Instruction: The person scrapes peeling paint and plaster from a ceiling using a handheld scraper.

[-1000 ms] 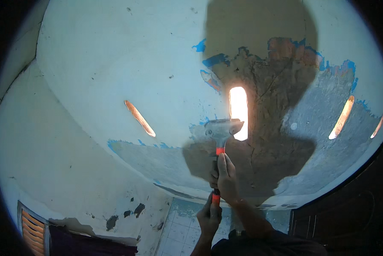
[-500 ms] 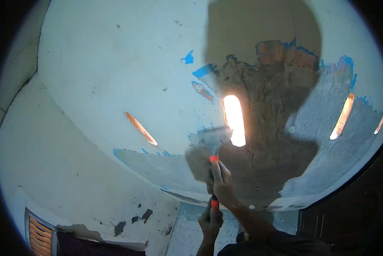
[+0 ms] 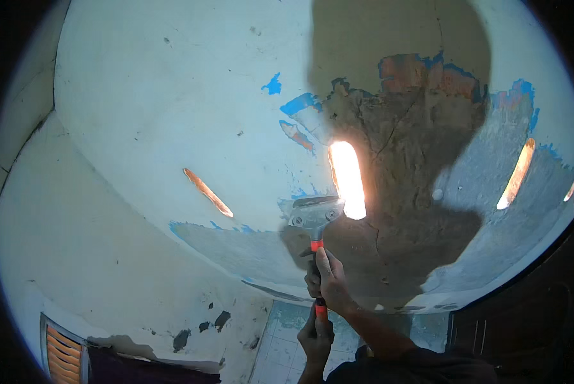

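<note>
A long-handled scraper (image 3: 315,217) with a broad grey metal head and a red-and-black handle stands upright in front of the wall. My right hand (image 3: 327,275) wraps round the upper handle, just below the red collar. Lower down, my left hand (image 3: 315,334) grips the handle's red end. The head lies near the edge of a bared patch in the pale wall paint (image 3: 235,134); whether its blade touches the wall I cannot tell. Blue flecks of paint (image 3: 303,192) show just above the blade.
Rough bare plaster (image 3: 395,147) spreads right of the scraper, under a large shadow. Bright elongated light patches (image 3: 347,179) cross the wall. A side wall (image 3: 140,256) meets it at left, with a slatted vent (image 3: 63,352) below. Floor tiles (image 3: 280,339) lie at the bottom.
The scraper head has shifted slightly left and down, and its face now shows more broadly. My right hand has moved a little lower with it; both hands keep their grip.
</note>
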Demonstrator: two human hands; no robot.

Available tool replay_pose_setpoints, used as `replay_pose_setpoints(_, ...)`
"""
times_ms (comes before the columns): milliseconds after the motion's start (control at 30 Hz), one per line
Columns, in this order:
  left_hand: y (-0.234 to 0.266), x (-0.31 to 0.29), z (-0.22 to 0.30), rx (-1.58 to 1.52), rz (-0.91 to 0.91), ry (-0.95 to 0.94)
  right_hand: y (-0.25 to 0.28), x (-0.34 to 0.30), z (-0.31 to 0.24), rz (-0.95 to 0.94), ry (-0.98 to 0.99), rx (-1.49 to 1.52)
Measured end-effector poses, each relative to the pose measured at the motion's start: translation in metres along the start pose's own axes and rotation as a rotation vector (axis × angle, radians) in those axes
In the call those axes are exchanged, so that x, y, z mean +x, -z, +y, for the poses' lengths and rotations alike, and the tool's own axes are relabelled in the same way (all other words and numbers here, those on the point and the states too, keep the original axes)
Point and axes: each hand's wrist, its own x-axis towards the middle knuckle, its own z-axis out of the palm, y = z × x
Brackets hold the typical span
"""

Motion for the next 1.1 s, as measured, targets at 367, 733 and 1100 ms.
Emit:
replay_pose_setpoints(367, -0.002, 0.004, 0.005, -0.013, 0.045, -0.024, -0.004, 0.007, 0.001, -0.034, -0.016, 0.064)
replay_pose_setpoints(733, 0.006, 0.000, -0.007, -0.045, 0.018, 0.047, 0.003, 0.003, 0.008, 0.015, -0.035, 0.046)
replay_pose_setpoints(1100, 0.002, 0.011, 0.002, -0.067, 0.017, 0.003, -0.006, 0.011, -0.010, -0.036, -0.019, 0.068)
